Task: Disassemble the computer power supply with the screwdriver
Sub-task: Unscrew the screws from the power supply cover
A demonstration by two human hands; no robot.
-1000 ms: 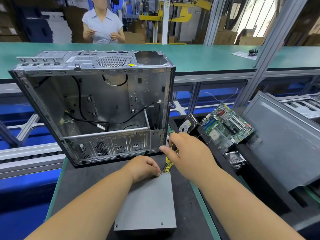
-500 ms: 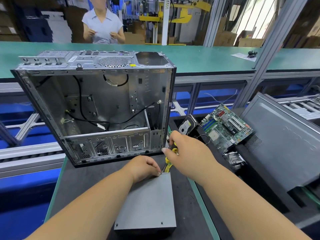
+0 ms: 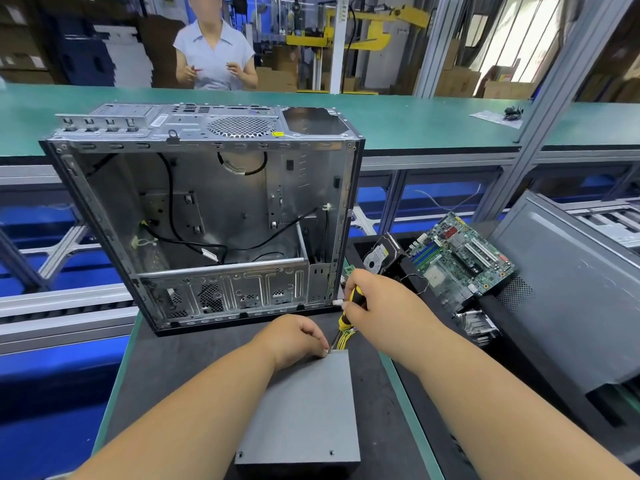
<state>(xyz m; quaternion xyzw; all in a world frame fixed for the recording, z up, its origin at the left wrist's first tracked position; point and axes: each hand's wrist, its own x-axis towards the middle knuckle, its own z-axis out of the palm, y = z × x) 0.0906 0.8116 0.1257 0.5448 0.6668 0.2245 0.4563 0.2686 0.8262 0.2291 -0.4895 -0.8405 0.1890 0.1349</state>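
The grey power supply (image 3: 304, 414) lies flat on the dark mat in front of me, with yellow and black wires (image 3: 344, 337) coming out of its far end. My left hand (image 3: 294, 337) rests curled on its far left corner, fingertips pinched at the edge. My right hand (image 3: 377, 306) grips a screwdriver with a yellow and black handle (image 3: 349, 306), tilted down so its shaft points at the far edge of the supply beside my left fingertips. The tip itself is hidden between hand and wires.
An empty computer case (image 3: 207, 216) stands open just beyond the power supply. To the right lie a hard drive (image 3: 379, 254), a green motherboard (image 3: 460, 258), a heatsink (image 3: 478, 323) and a grey side panel (image 3: 571, 296). A person (image 3: 214, 53) stands behind the green bench.
My right hand has tilted the screwdriver and brought its tip down to the far edge of the power supply. My left hand has stayed on the corner.
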